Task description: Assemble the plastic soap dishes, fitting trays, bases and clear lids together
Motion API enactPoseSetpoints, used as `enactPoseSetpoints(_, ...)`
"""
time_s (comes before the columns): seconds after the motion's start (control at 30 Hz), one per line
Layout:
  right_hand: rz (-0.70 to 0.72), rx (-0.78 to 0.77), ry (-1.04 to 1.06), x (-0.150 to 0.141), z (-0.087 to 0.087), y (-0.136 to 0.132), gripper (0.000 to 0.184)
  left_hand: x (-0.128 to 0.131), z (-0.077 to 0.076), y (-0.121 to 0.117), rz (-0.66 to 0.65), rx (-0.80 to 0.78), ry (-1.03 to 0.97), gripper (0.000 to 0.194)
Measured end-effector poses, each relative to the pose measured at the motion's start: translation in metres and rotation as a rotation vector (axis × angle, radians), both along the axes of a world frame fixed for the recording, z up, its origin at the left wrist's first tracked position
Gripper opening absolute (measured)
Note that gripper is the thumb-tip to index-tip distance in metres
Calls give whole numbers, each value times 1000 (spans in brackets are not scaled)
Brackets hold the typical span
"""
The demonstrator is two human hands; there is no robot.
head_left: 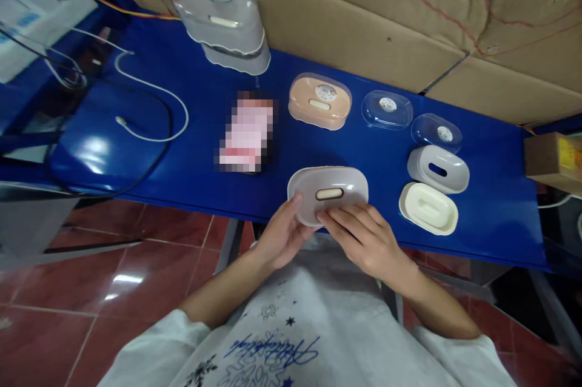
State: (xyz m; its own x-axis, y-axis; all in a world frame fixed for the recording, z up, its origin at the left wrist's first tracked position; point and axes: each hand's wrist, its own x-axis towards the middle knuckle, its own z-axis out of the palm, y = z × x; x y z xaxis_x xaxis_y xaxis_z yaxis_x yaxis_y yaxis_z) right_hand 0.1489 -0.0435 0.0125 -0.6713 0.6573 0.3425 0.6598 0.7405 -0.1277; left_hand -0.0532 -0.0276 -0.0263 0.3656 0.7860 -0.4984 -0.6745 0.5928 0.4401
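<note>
Both hands hold a grey oval soap dish [307, 196] at the table's front edge, its inside facing up. A cream-coloured piece shows through the slot in its middle. My left hand [284, 232] grips the left end, thumb on the rim and fingers partly hidden beneath. Across the near right side lie the fingers of my right hand [364, 238], bent and close together against the dish. To the right rest a grey slotted dish [457, 176] and a cream inner tray [448, 219]. Beyond my hands sits a peach dish [302, 102] under a clear lid.
Two clear lids [375, 114] [425, 130] with round labels lie at the back right. Stacked grey dishes [236, 62] stand by the cardboard [345, 29]. A blurred-out phone-like item [248, 132] and a white cable [186, 111] lie left on the blue table [204, 181].
</note>
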Motion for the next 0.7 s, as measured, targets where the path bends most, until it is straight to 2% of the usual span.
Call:
enactPoseSetpoints(0.13, 27, -110, 167, 17, 2, 23, 37, 1, 2, 2, 60, -26, 7, 59)
enactPoseSetpoints(0.2, -119, -122, 206, 34, 2, 51, 42, 2, 2, 3, 83, -25, 14, 59)
enactPoseSetpoints(0.27, -362, -114, 103, 51, -2, 83, 48, 3, 2, 2, 86, -19, 20, 59)
enactPoseSetpoints(0.33, -487, -150, -17, 64, -8, 111, 54, 3, 2, 2, 75, -26, 25, 59)
enactPoseSetpoints(0.4, -534, -194, -122, 71, -14, 126, 57, 3, 2, 2, 61, -44, 26, 59)
enactPoseSetpoints(0.53, -537, -192, -154, 71, -15, 124, 57, 3, 0, 3, 44, -54, 29, 59)
enactPoseSetpoints(0.63, -507, -236, -113, 76, -12, 118, 80, 3, -3, 4, 1, -35, 29, 58)
enactPoseSetpoints(0.7, -444, -372, -98, 82, -12, 116, 93, 4, -6, 3, -41, -38, 45, 58)
